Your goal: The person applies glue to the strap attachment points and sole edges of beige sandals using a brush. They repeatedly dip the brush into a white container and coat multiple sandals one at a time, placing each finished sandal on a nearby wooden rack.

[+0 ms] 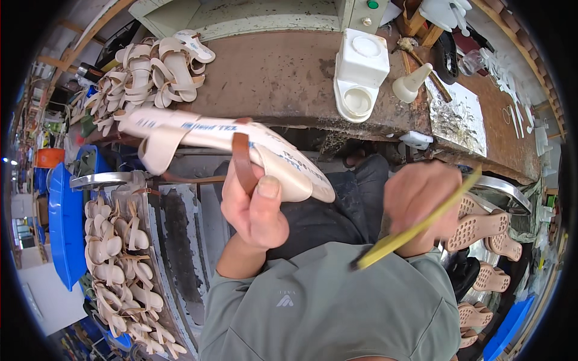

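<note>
My left hand grips a beige sandal upper near one end, fingers beneath and thumb beside a brown strap. The piece lies level above my lap, its insole showing blue and dark marks and two wide beige straps hanging below. To the right, my right hand is closed around a long yellow stick-like tool with a dark lower end. Motion blurs that hand and tool, so the tool's exact kind is unclear. The tool is apart from the sandal upper.
On the brown workbench stand a white container with a round cup, a cream cone-shaped bottle and a sandal pile. More sandal uppers are heaped at left. Perforated soles sit at right. A blue bin stands far left.
</note>
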{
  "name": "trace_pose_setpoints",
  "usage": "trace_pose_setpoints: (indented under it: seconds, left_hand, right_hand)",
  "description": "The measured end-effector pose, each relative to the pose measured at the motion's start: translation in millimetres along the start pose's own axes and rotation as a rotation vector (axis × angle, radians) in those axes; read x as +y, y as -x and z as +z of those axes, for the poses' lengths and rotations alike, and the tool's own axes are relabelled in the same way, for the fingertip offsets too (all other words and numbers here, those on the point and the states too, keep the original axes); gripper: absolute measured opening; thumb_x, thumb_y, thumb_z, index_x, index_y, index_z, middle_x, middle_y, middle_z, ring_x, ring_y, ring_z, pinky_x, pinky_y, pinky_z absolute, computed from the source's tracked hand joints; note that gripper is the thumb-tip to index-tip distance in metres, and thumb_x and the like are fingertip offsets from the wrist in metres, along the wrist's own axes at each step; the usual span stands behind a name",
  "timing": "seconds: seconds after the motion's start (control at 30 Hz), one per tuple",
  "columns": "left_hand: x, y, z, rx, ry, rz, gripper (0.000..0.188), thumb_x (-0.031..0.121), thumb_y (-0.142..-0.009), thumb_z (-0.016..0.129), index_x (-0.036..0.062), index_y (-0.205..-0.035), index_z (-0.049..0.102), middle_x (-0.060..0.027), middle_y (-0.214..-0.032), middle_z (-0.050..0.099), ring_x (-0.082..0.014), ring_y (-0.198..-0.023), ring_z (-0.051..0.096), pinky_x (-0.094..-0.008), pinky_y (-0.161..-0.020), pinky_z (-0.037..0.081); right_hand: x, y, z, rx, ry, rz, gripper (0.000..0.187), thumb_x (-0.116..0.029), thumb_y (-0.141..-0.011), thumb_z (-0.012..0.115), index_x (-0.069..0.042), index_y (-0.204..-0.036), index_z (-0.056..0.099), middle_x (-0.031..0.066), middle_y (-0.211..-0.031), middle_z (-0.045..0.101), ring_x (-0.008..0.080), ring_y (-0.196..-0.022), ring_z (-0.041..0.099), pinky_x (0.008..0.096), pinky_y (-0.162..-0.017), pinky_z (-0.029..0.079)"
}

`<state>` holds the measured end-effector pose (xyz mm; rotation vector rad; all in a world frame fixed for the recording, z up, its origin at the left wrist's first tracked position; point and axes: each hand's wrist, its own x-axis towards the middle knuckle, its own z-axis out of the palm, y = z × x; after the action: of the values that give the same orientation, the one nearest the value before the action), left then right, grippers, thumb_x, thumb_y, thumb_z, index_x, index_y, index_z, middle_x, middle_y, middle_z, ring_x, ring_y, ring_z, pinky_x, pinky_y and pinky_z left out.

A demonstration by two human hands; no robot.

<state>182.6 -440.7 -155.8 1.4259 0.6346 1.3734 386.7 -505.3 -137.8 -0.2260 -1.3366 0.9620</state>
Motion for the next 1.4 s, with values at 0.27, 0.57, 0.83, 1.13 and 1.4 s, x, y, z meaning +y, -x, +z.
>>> trace_pose_setpoints:
  seconds: [0.27,0.57,0.83,1.13,1.4]
  left_hand:
    - [-15.7,-21.7,-52.0,-0.248,1.027,-0.480,0.054,0.019,-0.070,0.049,-0.0220,-0.106,0.046,-0.0302,-0.086,0.060,-0.0331,-0.072,0.064,-0.0383,-0.067,0.055]
    - [-38.7,-15.5,-71.7,-0.593,1.577,-0.678,0.043,0.007,-0.078,0.042,-0.0214,-0.110,0.043,-0.0266,-0.096,0.059,-0.0290,-0.082,0.064,-0.0369,-0.071,0.054]
    - [-44.6,16.6,-88.8,0.203,-0.456,0.432,0.032,0.012,-0.078,0.048,-0.0061,-0.103,0.056,-0.0207,-0.110,0.056,-0.0323,-0.101,0.055,-0.0413,-0.090,0.041]
    - [-15.4,18.0,-53.9,-0.151,-0.632,0.555,0.033,0.012,-0.071,0.071,0.0021,-0.102,0.066,-0.0104,-0.109,0.063,-0.0291,-0.104,0.059,-0.0406,-0.094,0.041]
    - [-7.2,19.9,-30.1,-0.236,-0.699,0.577,0.034,0.005,-0.065,0.068,0.0046,-0.099,0.068,-0.0128,-0.103,0.065,-0.0313,-0.096,0.062,-0.0441,-0.090,0.044]
  right_hand:
    - [41.4,2.2,-52.8,0.572,-0.373,0.576,0.025,-0.022,-0.093,0.046,0.002,-0.095,0.052,0.0068,-0.067,0.053,0.0067,-0.044,0.051,0.0183,-0.039,0.043]
    - [64.6,-17.2,-33.0,0.466,-0.294,0.840,0.028,-0.022,-0.092,0.051,-0.002,-0.073,0.056,0.0031,-0.055,0.053,0.0076,-0.041,0.046,0.0196,-0.036,0.037]
    - [61.6,-4.3,-37.7,0.767,-0.263,0.803,0.024,-0.024,-0.088,0.057,-0.004,-0.074,0.057,0.0026,-0.055,0.053,0.0091,-0.039,0.045,0.0206,-0.035,0.034]
    - [57.3,16.1,-39.3,0.711,0.293,0.926,0.041,-0.035,-0.090,0.054,-0.003,-0.064,0.058,0.0024,-0.053,0.053,0.0069,-0.040,0.047,0.0185,-0.037,0.038]
    - [15.0,-9.4,21.7,0.124,0.462,0.009,0.032,-0.016,-0.070,0.075,0.005,-0.091,0.064,0.0166,-0.079,0.065,0.0236,-0.063,0.063,0.0311,-0.055,0.051]
